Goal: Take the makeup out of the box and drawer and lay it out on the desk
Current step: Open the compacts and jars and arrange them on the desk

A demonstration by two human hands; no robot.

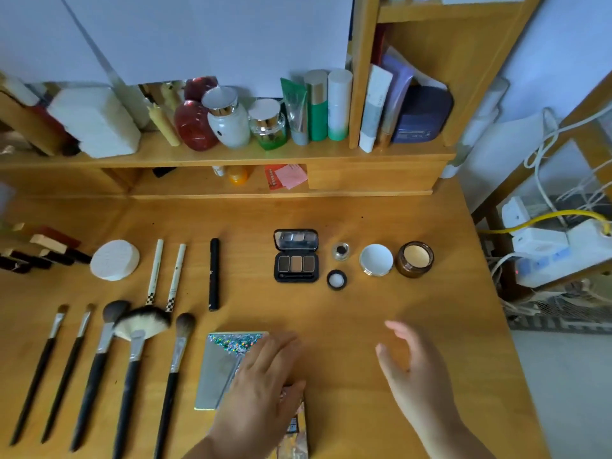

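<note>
Glittery palette [228,362] lay on the table [364,309] w/ its long axis running front to back, just right of the brushes [132,359]. Left hand [261,382] rested flat on its right part, grip apart, fingers straight. Right hand [414,369] hovered well to the right, grip apart & holding nothing, so left was far nearer
</note>
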